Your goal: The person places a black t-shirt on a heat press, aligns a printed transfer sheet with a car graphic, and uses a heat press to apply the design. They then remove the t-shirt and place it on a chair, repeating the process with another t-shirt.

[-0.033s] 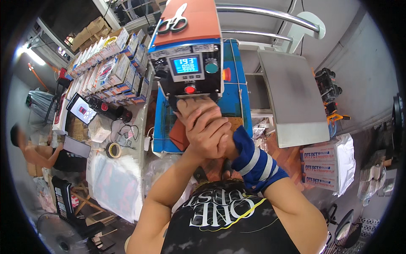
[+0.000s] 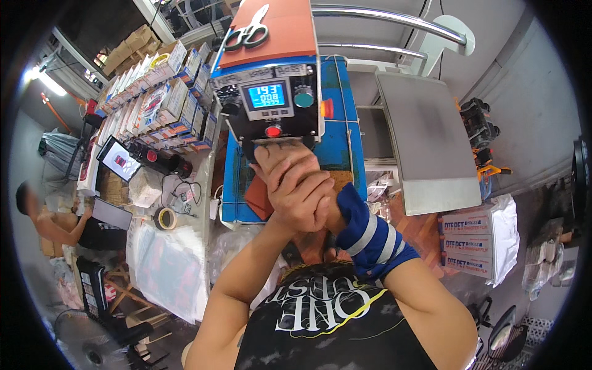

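In front of me stands a heat press with a black control box (image 2: pixel 266 105), its lit blue display and red button facing me. My right hand (image 2: pixel 280 155) grips the black handle (image 2: pixel 248 150) at the box's lower front; its fingers are mostly hidden. My left hand (image 2: pixel 302 192) lies over the back of my right hand and wrist, its fingers wrapped round them. A blue sleeve with pale stripes (image 2: pixel 370 237) is bunched round my right forearm. Under the press is a blue base (image 2: pixel 237 197), with a red-brown sheet (image 2: pixel 259 196) near my hands.
Scissors (image 2: pixel 248 36) lie on the press top. At right is a grey platen (image 2: pixel 425 135), with film boxes (image 2: pixel 467 243) below it. A table at left bears stacked boxes (image 2: pixel 166 102), a tape roll (image 2: pixel 165 218) and clear film (image 2: pixel 169 265). Another person (image 2: pixel 58 225) sits far left.
The control box, with the scissors on it, has shifted slightly to the left. My hands have moved a little left with it, keeping the same clasp.
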`<state>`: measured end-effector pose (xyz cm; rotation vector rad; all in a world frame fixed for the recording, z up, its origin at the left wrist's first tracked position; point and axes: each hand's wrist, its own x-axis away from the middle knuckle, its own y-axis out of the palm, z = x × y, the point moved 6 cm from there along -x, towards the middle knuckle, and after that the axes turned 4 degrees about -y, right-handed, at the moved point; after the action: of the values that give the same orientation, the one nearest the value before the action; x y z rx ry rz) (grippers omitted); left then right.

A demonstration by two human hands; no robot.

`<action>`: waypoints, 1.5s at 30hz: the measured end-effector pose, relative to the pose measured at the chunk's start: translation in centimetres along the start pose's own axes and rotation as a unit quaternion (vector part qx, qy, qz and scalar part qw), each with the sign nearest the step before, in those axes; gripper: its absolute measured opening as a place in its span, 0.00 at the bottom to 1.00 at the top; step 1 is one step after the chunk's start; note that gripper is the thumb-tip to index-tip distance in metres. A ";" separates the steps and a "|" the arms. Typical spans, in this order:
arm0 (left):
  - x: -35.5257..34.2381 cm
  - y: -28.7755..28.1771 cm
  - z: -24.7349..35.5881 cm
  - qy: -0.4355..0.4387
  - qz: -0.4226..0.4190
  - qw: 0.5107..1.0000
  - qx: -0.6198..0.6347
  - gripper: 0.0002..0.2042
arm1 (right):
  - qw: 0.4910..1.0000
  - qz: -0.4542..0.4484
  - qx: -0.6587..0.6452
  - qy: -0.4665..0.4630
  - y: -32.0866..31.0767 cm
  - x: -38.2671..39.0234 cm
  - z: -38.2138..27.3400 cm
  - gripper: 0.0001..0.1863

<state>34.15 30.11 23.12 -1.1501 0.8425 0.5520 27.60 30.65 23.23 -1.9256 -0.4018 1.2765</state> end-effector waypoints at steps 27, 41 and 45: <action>22.5 -4.3 -24.7 -0.454 -0.097 0.883 0.065 0.15 | 0.940 0.053 0.279 0.187 -15.8 10.8 23.1 0.27; 31.4 -6.3 -27.5 -0.705 -0.249 0.607 0.270 0.11 | 0.932 -0.007 0.027 0.360 -5.0 19.9 10.0 0.11; 25.9 -8.4 -26.0 -0.678 -0.223 0.620 0.324 0.08 | 0.882 0.021 0.134 0.451 4.2 30.1 14.8 0.22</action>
<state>48.12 1.91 2.48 -0.0091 -0.5895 0.4577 27.40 53.16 -2.00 -2.0409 0.2855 0.3149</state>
